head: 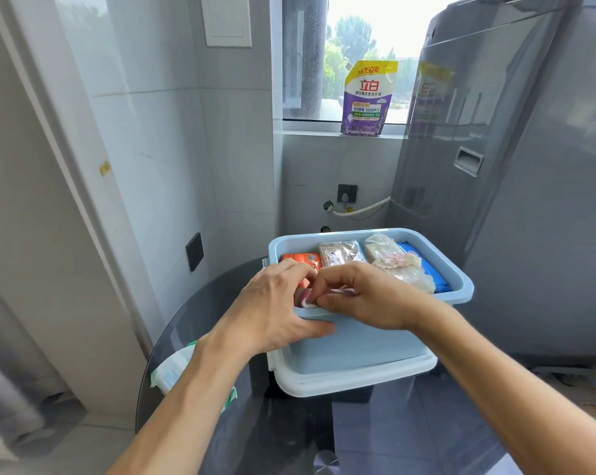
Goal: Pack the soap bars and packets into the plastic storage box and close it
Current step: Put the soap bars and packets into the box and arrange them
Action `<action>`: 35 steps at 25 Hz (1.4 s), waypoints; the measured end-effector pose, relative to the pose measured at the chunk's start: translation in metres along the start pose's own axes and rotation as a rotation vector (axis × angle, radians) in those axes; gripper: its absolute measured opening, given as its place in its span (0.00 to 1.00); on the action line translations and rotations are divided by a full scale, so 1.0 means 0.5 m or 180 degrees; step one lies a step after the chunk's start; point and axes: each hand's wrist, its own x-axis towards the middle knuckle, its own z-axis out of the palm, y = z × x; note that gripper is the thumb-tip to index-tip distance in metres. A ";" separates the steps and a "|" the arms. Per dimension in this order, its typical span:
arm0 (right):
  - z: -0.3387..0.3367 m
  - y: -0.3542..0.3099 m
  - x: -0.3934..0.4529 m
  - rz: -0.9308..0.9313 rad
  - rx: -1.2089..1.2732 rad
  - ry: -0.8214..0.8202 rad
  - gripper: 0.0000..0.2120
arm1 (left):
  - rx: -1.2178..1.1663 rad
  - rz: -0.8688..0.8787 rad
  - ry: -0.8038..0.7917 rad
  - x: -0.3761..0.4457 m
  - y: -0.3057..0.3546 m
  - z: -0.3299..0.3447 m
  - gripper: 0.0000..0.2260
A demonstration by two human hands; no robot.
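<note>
At 8 o'clock, a white-and-green packet (173, 368) lies on the dark glass table (409, 423) beneath the left forearm. The left hand (276, 303) and right hand (365, 296) meet at the near rim of the blue storage box (358, 341), fingers pinching a small pink-and-white packet (305, 299). Wrapped soaps (341, 252) fill the box toward 1 o'clock; it stands on its lid (351, 378).

The detergent pouch (368, 99) on the windowsill reads "立白" and "150克"; other packet labels illegible.
</note>
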 end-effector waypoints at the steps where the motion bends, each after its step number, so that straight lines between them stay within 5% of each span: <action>1: 0.005 -0.001 -0.005 -0.0036 -0.0030 0.0120 0.08 | -0.0025 -0.0022 0.0046 -0.002 0.002 0.001 0.25; 5: -0.003 0.011 -0.042 0.0317 -0.0672 0.1082 0.08 | 0.0171 0.0066 0.0190 -0.016 -0.001 0.004 0.22; 8: -0.013 0.001 -0.051 0.0755 -0.1000 0.0574 0.22 | 0.0455 0.0140 0.0367 -0.010 0.011 0.007 0.19; 13: 0.012 -0.028 -0.015 0.0820 -0.0830 -0.0005 0.21 | 0.1142 -0.0188 0.0409 0.001 0.030 0.016 0.24; 18: -0.030 -0.002 -0.041 0.1330 -0.1177 0.0566 0.23 | 0.1201 -0.0179 0.0329 -0.002 0.024 0.013 0.26; 22: -0.045 0.006 -0.039 0.1639 -0.0793 0.0106 0.24 | 0.1062 0.0318 0.0338 0.006 0.045 0.029 0.17; 26: -0.046 0.036 -0.072 0.0896 -0.0841 0.0095 0.22 | 0.0804 0.0577 -0.0248 0.031 0.088 0.052 0.17; 28: -0.062 0.068 -0.104 0.0492 -0.0945 0.0659 0.12 | 0.0933 0.0648 -0.0408 0.035 0.081 0.054 0.17; 30: -0.113 0.097 -0.127 0.0702 -0.0990 0.1047 0.05 | 0.1036 0.0674 -0.0414 0.031 0.075 0.055 0.16; 35: -0.205 0.121 -0.075 0.1842 -0.1641 -0.0615 0.35 | 0.1045 0.0629 -0.0408 0.032 0.080 0.056 0.16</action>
